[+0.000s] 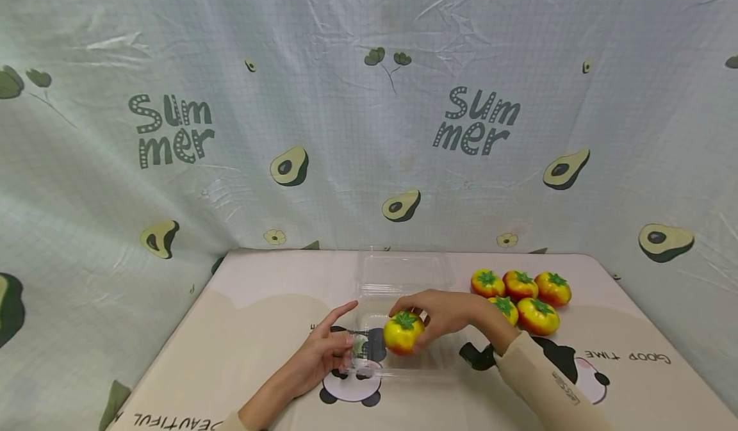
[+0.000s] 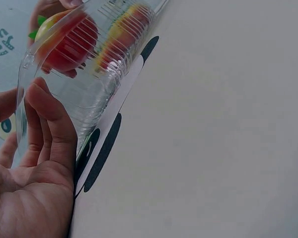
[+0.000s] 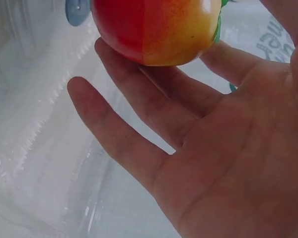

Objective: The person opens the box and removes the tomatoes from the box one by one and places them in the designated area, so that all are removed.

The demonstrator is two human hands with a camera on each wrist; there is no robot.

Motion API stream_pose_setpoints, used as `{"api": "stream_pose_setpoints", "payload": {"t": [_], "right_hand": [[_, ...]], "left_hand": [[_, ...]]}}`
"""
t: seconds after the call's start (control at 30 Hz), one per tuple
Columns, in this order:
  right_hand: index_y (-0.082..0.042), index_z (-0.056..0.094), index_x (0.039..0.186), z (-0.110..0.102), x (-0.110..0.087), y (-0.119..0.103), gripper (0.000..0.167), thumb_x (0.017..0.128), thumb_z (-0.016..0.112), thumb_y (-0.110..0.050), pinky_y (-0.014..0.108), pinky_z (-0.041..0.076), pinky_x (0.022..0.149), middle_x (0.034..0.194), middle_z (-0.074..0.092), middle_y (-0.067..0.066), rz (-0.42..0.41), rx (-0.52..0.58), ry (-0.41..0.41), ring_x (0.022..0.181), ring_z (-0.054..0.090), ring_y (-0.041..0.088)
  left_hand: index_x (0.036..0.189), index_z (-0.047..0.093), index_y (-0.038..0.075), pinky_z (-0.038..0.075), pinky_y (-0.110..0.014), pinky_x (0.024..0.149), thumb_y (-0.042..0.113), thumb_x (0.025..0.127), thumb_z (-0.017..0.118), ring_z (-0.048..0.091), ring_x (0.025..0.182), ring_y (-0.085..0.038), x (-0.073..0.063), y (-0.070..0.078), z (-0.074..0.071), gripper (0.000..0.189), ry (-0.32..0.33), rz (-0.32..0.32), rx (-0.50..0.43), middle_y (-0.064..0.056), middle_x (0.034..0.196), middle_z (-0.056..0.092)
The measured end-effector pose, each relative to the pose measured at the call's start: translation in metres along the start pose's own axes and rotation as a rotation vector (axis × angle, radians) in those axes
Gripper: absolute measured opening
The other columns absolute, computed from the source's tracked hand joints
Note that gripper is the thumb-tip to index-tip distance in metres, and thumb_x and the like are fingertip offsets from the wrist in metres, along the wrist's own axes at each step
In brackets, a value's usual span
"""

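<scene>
My right hand (image 1: 446, 316) holds a yellow-and-red persimmon (image 1: 403, 333) with green leaves, its fingers curved around the sides. The fruit is over a clear plastic box (image 1: 398, 372), whose hinged lid (image 1: 403, 269) is folded back. At the box's left edge, my left hand (image 1: 319, 354) pinches the rim, one finger stretched outward. Through the plastic, the left wrist view shows the held persimmon (image 2: 69, 42). A second red-yellow shape (image 2: 124, 37) appears in the ridged base; I cannot tell whether it is a reflection. The right wrist view shows the persimmon (image 3: 154, 29) against the fingertips.
Several more persimmons (image 1: 538, 316) stand grouped on the table right of the box, beside my right forearm. Panda drawings and lettering mark the tabletop (image 1: 248, 328). A printed curtain (image 1: 346, 117) hangs behind the table's far edge.
</scene>
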State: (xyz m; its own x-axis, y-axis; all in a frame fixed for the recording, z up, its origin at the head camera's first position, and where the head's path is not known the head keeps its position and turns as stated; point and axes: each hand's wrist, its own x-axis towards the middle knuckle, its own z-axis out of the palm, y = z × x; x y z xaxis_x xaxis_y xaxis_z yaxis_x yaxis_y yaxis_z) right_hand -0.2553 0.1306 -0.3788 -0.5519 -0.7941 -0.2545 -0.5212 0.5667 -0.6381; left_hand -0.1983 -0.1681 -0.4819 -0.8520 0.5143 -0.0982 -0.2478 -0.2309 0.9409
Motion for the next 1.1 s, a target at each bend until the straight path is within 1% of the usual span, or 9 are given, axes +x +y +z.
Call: {"api": "stream_pose_setpoints", "payload": {"t": [0.17,0.33,0.5,0.6,0.73,0.87,0.97,1.03,1.1], "right_hand": [[-0.023,0.061,0.136,-0.002,-0.010,-0.004,0.058,0.082,0.083,-0.022,0.034,0.056,0.098,0.130,0.064,-0.004,0.009,-0.004,0.043,0.114,0.057,0.013],[-0.026,0.061,0.135,-0.002,-0.020,-0.005,0.056,0.083,0.082,-0.021,0.042,0.054,0.102,0.132,0.063,-0.005,0.037,0.023,0.075,0.118,0.056,0.017],[-0.025,0.061,0.137,-0.002,-0.030,-0.005,0.057,0.084,0.082,-0.021,0.043,0.054,0.102,0.135,0.062,-0.005,0.040,0.037,0.114,0.120,0.057,0.019],[-0.020,0.060,0.140,-0.003,-0.036,-0.005,0.059,0.084,0.081,-0.022,0.045,0.054,0.102,0.136,0.062,-0.003,0.030,0.035,0.134,0.120,0.057,0.020],[-0.016,0.058,0.143,-0.003,-0.044,-0.004,0.064,0.084,0.082,-0.022,0.049,0.053,0.104,0.138,0.062,0.000,0.031,0.058,0.166,0.121,0.057,0.022],[-0.019,0.057,0.144,-0.003,-0.053,-0.003,0.066,0.084,0.083,-0.025,0.053,0.053,0.104,0.140,0.061,0.002,0.048,0.084,0.196,0.124,0.056,0.024],[-0.022,0.057,0.144,-0.004,-0.059,-0.003,0.066,0.084,0.083,-0.028,0.053,0.054,0.104,0.141,0.061,0.002,0.052,0.082,0.214,0.124,0.057,0.025],[-0.020,0.057,0.145,-0.004,-0.063,-0.002,0.067,0.084,0.083,-0.029,0.051,0.055,0.103,0.141,0.061,0.002,0.046,0.068,0.225,0.124,0.057,0.025],[-0.020,0.057,0.144,-0.005,-0.066,0.000,0.066,0.084,0.082,-0.029,0.046,0.056,0.102,0.140,0.061,0.002,0.039,0.047,0.236,0.122,0.058,0.023]], "left_hand": [[0.165,0.017,0.026,0.050,-0.021,0.062,0.006,0.104,0.052,0.057,0.066,-0.008,-0.001,0.000,0.000,0.073,0.002,0.004,-0.001,0.006,0.077,0.062],[0.165,0.016,0.025,0.049,-0.021,0.062,0.007,0.103,0.053,0.057,0.066,-0.007,-0.001,0.000,0.000,0.075,-0.002,0.012,-0.001,0.006,0.077,0.061],[0.166,0.015,0.024,0.050,-0.022,0.062,0.008,0.102,0.057,0.058,0.065,-0.007,-0.001,0.000,0.000,0.078,-0.017,0.025,0.004,0.006,0.076,0.062],[0.166,0.014,0.024,0.050,-0.022,0.062,0.008,0.102,0.056,0.058,0.065,-0.007,-0.001,0.000,0.000,0.078,-0.023,0.032,0.008,0.006,0.077,0.062],[0.166,0.014,0.023,0.050,-0.022,0.062,0.006,0.103,0.053,0.058,0.065,-0.007,-0.001,0.000,-0.001,0.076,-0.025,0.034,0.007,0.006,0.077,0.061],[0.166,0.013,0.023,0.050,-0.022,0.062,0.004,0.104,0.050,0.057,0.065,-0.007,-0.001,-0.001,-0.001,0.075,-0.029,0.031,-0.001,0.006,0.077,0.061],[0.166,0.014,0.023,0.050,-0.022,0.062,0.003,0.104,0.049,0.057,0.065,-0.007,0.000,-0.002,-0.001,0.074,-0.029,0.032,-0.003,0.006,0.077,0.061],[0.166,0.014,0.023,0.050,-0.022,0.062,0.003,0.104,0.049,0.058,0.065,-0.007,0.000,-0.002,-0.001,0.074,-0.028,0.034,-0.003,0.006,0.077,0.061],[0.166,0.014,0.023,0.050,-0.022,0.062,0.004,0.104,0.051,0.058,0.065,-0.007,0.000,-0.002,-0.001,0.075,-0.026,0.034,-0.004,0.006,0.077,0.061]]}}
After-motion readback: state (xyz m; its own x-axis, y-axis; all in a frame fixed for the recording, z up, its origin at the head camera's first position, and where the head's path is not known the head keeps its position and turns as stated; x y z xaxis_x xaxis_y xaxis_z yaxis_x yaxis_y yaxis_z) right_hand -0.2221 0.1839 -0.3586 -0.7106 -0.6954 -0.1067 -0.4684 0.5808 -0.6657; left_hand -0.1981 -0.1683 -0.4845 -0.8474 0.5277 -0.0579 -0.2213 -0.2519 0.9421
